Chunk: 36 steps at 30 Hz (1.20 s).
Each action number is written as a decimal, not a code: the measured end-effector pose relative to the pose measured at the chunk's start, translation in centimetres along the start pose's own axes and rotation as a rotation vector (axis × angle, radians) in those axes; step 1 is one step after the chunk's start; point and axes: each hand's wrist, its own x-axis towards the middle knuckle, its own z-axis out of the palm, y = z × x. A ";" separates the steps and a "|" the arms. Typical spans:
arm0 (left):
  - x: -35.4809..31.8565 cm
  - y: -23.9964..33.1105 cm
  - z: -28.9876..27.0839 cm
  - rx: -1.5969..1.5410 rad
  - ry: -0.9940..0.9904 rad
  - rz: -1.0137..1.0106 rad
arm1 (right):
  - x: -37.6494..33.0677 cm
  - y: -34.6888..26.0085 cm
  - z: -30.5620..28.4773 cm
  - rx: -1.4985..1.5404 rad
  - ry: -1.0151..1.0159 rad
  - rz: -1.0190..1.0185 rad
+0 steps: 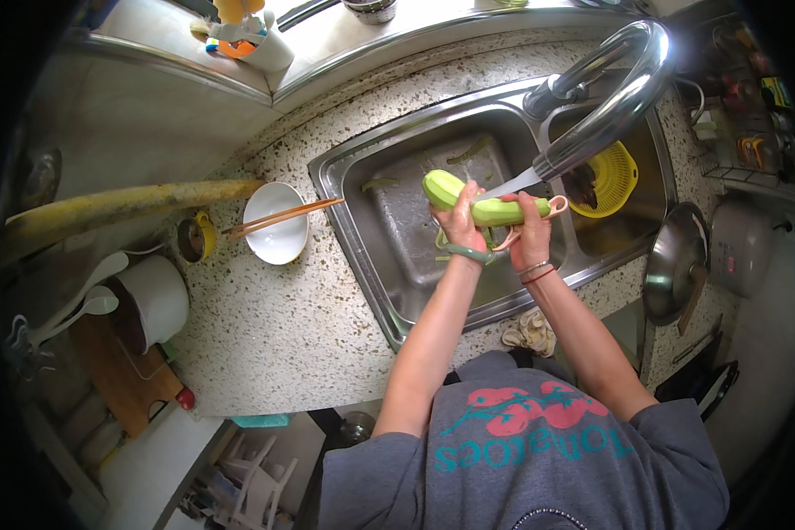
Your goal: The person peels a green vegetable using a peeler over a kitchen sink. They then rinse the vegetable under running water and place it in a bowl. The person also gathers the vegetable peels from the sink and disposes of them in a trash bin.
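Observation:
Over the left sink basin [389, 252], my left hand [459, 221] is closed round a long, pale green peeled gourd [495, 211]. My right hand [532, 231] grips the gourd's right end, together with a pink-handled tool [557, 205] that looks like a peeler. Part of its pink handle also shows below the gourd, between my hands; its blade is hidden. From the chrome faucet [592, 132], a whitish stream runs onto the gourd. Thin green peel strips hang below my hands, and more peel [470, 150] lies on the basin floor.
A yellow strainer [625, 181] with dark contents sits in the right basin. Left of the sink stand a white bowl [276, 246] with chopsticks [300, 212] across it, a yellow cup [205, 237] and a white pot [163, 296]. A crumpled cloth [530, 333] lies at the sink's front edge.

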 end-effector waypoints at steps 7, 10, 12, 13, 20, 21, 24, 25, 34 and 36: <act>-0.7 1.5 -3.0 0.059 -0.239 0.058 | 2.0 3.3 -2.8 0.253 0.221 0.349; -1.1 3.9 -3.7 0.268 -0.311 0.092 | 2.9 4.6 -3.2 -0.153 0.209 0.409; -0.9 4.9 -4.0 0.481 -0.360 0.192 | 4.1 4.7 -3.1 -0.760 0.087 0.142; -0.9 5.0 -4.1 0.499 -0.387 0.248 | 4.4 4.7 -2.9 -1.058 0.019 -0.004; 0.3 4.3 -4.9 0.681 -0.432 0.427 | 0.4 4.8 2.4 -0.694 -0.280 -0.181; 0.2 4.2 -5.0 0.672 -0.375 0.381 | 0.3 4.6 2.7 -0.638 -0.287 -0.152; -0.6 4.0 -5.8 0.673 -0.170 0.279 | 1.5 4.3 2.0 -0.756 -0.419 -0.183; -0.9 4.1 -6.1 0.728 -0.131 0.372 | 2.2 4.6 1.2 -0.834 -0.461 -0.257; -1.8 7.7 -7.2 0.914 -0.069 0.618 | 3.2 0.6 -1.5 -0.849 -0.208 -0.174; -1.8 7.4 -6.4 0.708 -0.014 0.420 | 3.3 -1.7 0.0 -0.496 -0.095 -0.016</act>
